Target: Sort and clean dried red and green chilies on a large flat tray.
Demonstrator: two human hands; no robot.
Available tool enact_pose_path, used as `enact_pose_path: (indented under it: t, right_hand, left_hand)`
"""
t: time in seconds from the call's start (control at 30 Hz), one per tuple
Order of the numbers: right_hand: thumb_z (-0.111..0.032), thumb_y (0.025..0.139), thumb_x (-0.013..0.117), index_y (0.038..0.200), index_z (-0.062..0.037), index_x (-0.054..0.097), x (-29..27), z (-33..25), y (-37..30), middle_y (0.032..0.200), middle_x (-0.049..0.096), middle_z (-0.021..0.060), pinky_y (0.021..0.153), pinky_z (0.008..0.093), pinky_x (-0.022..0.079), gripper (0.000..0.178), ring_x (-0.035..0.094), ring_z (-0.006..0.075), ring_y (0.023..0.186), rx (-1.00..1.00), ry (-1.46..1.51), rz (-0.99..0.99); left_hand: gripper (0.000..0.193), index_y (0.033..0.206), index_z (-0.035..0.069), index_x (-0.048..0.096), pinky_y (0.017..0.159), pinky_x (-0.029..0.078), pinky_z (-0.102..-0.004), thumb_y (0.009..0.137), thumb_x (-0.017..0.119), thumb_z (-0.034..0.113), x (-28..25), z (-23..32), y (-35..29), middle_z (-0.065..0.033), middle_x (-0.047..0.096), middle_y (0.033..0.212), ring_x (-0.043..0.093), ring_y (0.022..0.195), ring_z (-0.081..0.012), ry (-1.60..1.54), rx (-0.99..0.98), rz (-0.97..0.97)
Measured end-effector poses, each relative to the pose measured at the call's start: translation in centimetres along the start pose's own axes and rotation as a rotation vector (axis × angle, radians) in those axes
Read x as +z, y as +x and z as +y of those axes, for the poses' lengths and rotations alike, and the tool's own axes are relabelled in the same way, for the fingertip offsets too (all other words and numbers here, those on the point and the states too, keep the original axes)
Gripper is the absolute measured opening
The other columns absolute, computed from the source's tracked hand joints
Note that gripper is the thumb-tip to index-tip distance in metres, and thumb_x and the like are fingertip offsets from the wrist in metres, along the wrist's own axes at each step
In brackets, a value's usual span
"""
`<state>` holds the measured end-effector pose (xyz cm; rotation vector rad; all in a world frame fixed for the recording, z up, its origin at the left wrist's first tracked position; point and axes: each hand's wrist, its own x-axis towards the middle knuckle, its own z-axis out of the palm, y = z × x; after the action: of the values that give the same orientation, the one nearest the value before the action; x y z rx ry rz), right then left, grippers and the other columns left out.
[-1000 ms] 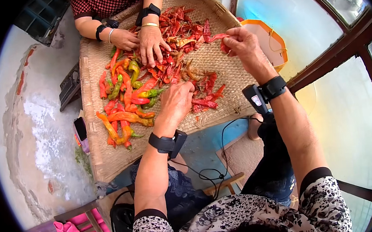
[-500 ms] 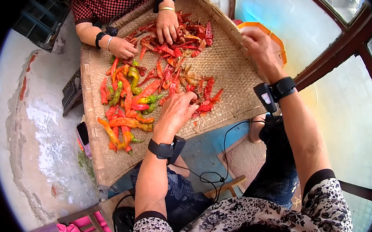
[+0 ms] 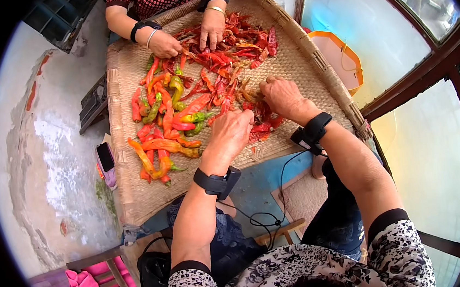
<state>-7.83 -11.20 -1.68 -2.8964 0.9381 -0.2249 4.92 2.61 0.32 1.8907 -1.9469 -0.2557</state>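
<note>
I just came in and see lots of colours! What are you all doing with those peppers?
Two people sit at a big woven tray covered in chili peppers. The person wearing the camera has both hands down among the red ones near the middle: left hand and right hand. Across the tray, another person's hands rest on the far pile. Orange and green peppers lie to the left.

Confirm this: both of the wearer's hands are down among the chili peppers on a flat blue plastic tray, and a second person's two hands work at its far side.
Not quite. The tray is woven basketwork in a straw colour, not blue plastic, as the head view shows. The rest holds: the left hand and right hand are among the chili peppers, and the second person's hands work at the far side.
</note>
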Motion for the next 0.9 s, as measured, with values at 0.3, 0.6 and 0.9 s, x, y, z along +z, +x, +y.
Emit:
enact_pose_path:
  t: [0.3,0.6,0.9]
  right_hand:
    - [-0.004,0.077,0.051,0.082,-0.0021,0.053,0.2,0.2,0.1,0.087,0.059,0.0190,0.068,0.0475,0.049,0.006,0.060,0.0384,0.081,-0.051,0.137,0.092]
    - [-0.012,0.077,0.061,0.089,-0.0012,0.059,-3.0,0.3,-1.0,0.069,0.062,0.0182,0.061,0.0456,0.049,0.015,0.060,0.0408,0.068,-0.021,0.574,0.290]
    - [-0.016,0.089,0.057,0.084,-0.0014,0.061,-5.2,3.6,-0.5,0.066,0.059,0.0020,0.048,0.0236,0.042,0.016,0.051,0.0081,0.054,0.322,1.363,0.254]
  left_hand:
    - [0.003,0.082,0.006,0.057,0.063,0.048,-0.0432,0.080,0.058,0.007,-0.2,0.1,0.4,-0.0129,0.060,0.077,0.059,0.074,-0.0340,0.123,0.024,0.051]
    - [0.003,0.082,0.005,0.057,0.063,0.047,-0.0440,0.080,0.057,0.007,-0.2,0.1,0.3,-0.0142,0.061,0.076,0.060,0.072,-0.0352,0.117,-0.008,0.051]
    - [0.005,0.084,0.005,0.057,0.061,0.047,-0.0443,0.080,0.058,0.008,-0.5,0.7,0.5,-0.0157,0.062,0.074,0.060,0.070,-0.0367,0.099,-0.010,0.065]
